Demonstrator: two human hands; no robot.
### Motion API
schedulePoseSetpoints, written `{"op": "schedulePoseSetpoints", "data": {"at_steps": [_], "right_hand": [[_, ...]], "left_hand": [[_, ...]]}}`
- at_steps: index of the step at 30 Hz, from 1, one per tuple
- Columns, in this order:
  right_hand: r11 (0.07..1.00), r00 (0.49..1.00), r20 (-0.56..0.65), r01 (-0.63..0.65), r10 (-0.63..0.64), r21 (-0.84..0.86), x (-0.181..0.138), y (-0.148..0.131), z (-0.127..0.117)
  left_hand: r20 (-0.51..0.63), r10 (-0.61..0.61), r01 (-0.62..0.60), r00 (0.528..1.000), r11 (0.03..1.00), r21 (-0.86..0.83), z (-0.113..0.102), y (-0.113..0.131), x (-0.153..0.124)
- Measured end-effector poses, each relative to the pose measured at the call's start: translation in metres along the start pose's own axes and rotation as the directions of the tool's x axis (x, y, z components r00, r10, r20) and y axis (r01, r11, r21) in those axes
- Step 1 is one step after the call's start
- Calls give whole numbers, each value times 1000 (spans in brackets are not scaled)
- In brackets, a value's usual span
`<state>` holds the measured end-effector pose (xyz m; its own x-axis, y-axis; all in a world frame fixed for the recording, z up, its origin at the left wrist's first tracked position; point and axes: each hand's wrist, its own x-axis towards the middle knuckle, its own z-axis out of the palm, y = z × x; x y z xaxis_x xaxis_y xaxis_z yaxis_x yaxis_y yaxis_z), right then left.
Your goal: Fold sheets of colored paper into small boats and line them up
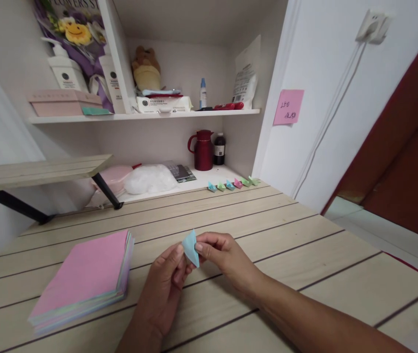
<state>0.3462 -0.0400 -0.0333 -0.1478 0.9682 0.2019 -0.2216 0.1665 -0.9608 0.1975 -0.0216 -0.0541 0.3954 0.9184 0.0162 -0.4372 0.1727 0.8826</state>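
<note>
A small folded piece of light blue paper (190,248) is held up over the middle of the table, between both hands. My left hand (168,274) pinches its left side with thumb and fingers. From the right, my right hand (223,255) grips the other side, its thumb pressed on the paper. Left of the hands lies a thick stack of coloured paper (84,274) with a pink sheet on top. Along the table's back edge stands a row of several small folded paper boats (230,185) in blue, green and pink.
Behind the wood-plank table (290,245), a white shelf (150,116) holds bottles, a pink box and wipes. Under it stand a red jug (203,152) and a dark bottle (219,148). A small raised stand (39,171) is at the back left. A pink note (288,107) hangs on the wall.
</note>
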Motion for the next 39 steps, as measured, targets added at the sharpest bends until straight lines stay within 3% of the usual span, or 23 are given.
{"op": "schedulePoseSetpoints", "data": {"at_steps": [6, 9, 12, 15, 18, 20, 25, 29, 33, 39], "right_hand": [[935, 974, -175, 79, -147, -345, -2, 13, 1], [926, 954, -220, 117, -206, -359, -2, 13, 1], [897, 940, -188, 191, -283, -398, -4, 12, 1], [809, 917, -99, 285, -386, -513, -7, 10, 0], [755, 896, -84, 314, -437, -575, -10, 10, 0], [766, 900, -112, 287, -421, -575, -10, 11, -1], [914, 949, -259, 61, -177, -402, -2, 16, -5], [912, 922, -337, 40, -191, -409, 6, 21, -12], [876, 937, -298, 18, -183, -482, 5, 21, -11], [947, 987, -161, -27, -27, -321, 0, 25, -7]], "left_hand": [[-122, 21, -7, 992, 993, 118, 6, -1, 3], [-121, 39, -30, 992, 996, 82, 8, -2, 3], [-98, 19, -18, 995, 1000, 15, 10, -3, 0], [-1, -15, 14, 1000, 995, -99, 14, -4, -5], [47, -67, 74, 997, 982, -174, 17, -5, -7], [43, -105, 111, 994, 975, -193, 18, -5, -7], [1, -179, 177, 984, 972, -155, 17, -11, -4], [15, -174, 175, 985, 982, -73, 20, -16, -6], [-12, -104, 104, 995, 994, -22, 23, -20, -7], [-127, -161, 140, 979, 977, -160, 15, -29, -1]]}}
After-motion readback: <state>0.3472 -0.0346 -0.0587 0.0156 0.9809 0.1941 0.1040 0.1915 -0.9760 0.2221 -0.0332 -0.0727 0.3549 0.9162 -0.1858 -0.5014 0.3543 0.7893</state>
